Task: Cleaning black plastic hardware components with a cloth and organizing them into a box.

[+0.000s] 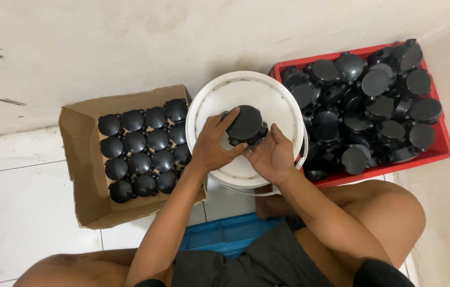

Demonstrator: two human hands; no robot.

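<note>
White floor tiles (pixel 28 207) and a scuffed pale wall (pixel 129 37) are framing a seated person's work spot, seen from above. Both hands are closing on one black round junction box (pixel 246 126), which is sitting over the upturned white bucket (pixel 219 95) used as a small bench. The left hand (pixel 211 146) is wrapping its fingers around the box's left edge, thumb and forefinger pressing on the domed lid. The right hand (pixel 272 154) is cupping the lower right side, fingers curled against the stubby outlets under the lid; exactly how firmly it is pinching cannot be told, as the fingertips are hiding beneath the piece.

Judging by its look, the box is moulded hard plastic: light, stiff and not fragile, though the smooth lid is probably a little slippery. The knobbly outlet stubs around the rim are likely giving the surest hold, with the lid taken by its edge.

Moving outward, a cardboard box (pixel 76 175) is lying to the left, holding finished-looking black boxes (pixel 142 146) in neat rows. To the right, a red crate (pixel 443 151) is holding a loose heap of similar black parts (pixel 373 111). A blue crate (pixel 225 234) is showing between the person's bare knees, just below the bucket.
</note>
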